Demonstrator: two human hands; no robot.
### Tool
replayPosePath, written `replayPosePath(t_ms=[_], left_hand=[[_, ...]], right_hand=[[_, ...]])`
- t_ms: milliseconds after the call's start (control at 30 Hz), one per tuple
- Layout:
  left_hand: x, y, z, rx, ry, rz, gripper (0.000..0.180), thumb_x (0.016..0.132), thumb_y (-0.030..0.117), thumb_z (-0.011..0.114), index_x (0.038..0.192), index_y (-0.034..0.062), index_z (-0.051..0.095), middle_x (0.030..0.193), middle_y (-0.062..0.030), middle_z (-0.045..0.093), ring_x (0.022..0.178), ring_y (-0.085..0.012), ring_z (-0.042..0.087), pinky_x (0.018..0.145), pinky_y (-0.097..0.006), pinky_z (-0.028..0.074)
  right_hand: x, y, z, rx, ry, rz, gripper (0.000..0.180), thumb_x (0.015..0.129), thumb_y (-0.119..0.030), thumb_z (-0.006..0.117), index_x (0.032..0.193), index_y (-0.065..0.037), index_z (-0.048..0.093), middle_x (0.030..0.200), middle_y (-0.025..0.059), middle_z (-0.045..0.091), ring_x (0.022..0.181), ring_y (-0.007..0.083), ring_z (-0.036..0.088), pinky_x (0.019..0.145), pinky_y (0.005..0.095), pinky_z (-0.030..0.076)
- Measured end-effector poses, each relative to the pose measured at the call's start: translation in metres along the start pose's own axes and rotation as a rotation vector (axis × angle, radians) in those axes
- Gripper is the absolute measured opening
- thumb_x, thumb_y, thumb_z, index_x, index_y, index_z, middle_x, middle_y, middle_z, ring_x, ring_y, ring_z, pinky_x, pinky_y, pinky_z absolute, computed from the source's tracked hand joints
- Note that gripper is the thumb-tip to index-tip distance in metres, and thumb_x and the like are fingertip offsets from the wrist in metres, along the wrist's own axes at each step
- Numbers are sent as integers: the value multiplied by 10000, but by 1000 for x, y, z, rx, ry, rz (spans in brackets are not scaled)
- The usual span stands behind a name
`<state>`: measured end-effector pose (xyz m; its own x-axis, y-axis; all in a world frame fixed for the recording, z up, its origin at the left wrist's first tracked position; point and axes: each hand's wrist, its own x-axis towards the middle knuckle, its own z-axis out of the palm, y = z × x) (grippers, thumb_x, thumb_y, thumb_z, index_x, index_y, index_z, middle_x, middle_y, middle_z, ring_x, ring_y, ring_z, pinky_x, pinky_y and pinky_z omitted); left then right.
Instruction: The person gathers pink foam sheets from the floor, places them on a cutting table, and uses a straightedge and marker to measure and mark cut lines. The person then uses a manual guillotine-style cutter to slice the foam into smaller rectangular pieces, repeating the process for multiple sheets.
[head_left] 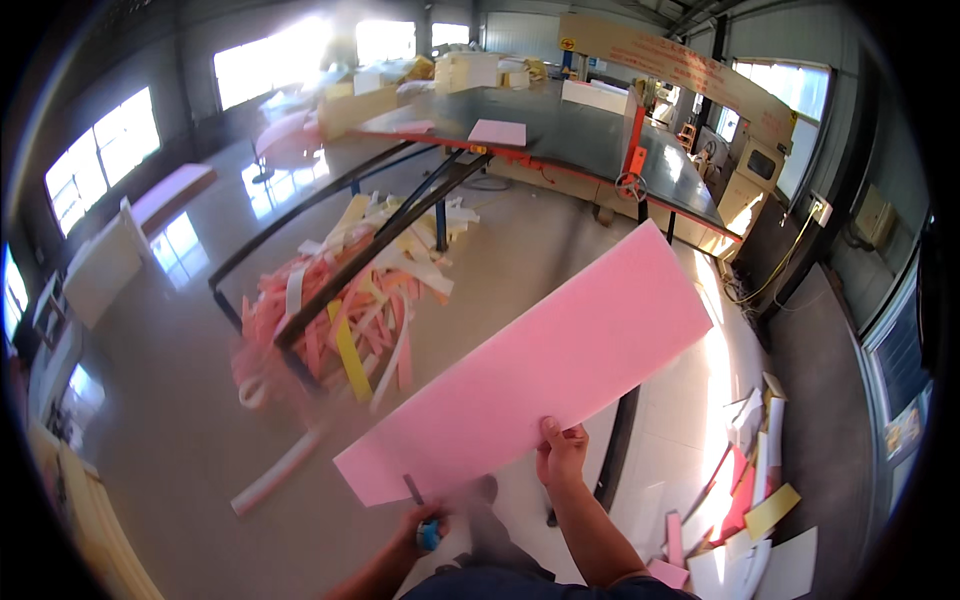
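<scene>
A long pink foam sheet [545, 355] slants across the middle of the view, its far end raised to the right. My right hand [562, 456] is closed on its lower edge, thumb on top of the face. Below the sheet's near left end, my left hand [424, 526] grips what looks like a blue tape measure [429, 537]. A short grey strip sticks up from that hand and overlaps the foam's lower edge. Part of the left hand's fingers is hard to make out.
Ahead stands a large dark-topped cutting table [560, 125] with a red upright and a pink foam piece [498, 132] on it. A dark metal frame [345, 275] rises over a heap of foam strips [345, 310]. More offcuts [745, 515] lie at the lower right.
</scene>
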<state>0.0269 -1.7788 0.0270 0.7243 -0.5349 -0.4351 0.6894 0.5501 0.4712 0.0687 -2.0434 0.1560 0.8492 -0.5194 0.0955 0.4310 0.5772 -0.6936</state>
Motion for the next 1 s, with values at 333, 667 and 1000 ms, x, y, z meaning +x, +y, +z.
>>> replayPosePath(t_ms=[333, 667, 1000], left_hand=[[269, 201, 71, -334, -319, 520, 287, 931, 404, 528, 967, 128, 598, 727, -30, 602, 573, -187, 554, 539, -312, 478], [460, 424, 66, -369, -129, 780, 204, 931, 268, 539, 864, 77, 570, 661, -38, 564, 514, -155, 503, 451, -257, 420], [753, 539, 152, -407, -11, 674, 144, 896, 176, 582, 800, 73, 549, 621, -49, 546, 502, -169, 505, 476, -269, 421]], right_hand=[[225, 21, 65, -48, 18, 176, 220, 846, 39, 602, 1040, -49, 550, 887, 30, 612, 767, 129, 593, 673, 277, 497], [497, 35, 40, 18, 161, -171, 312, 845, 7, 615, 1134, -48, 509, 973, 23, 604, 827, 113, 577, 689, 264, 487], [764, 15, -5, -191, 267, -478, 385, 880, -25, 606, 1242, -42, 476, 1149, 62, 572, 995, 177, 580, 828, 351, 504]])
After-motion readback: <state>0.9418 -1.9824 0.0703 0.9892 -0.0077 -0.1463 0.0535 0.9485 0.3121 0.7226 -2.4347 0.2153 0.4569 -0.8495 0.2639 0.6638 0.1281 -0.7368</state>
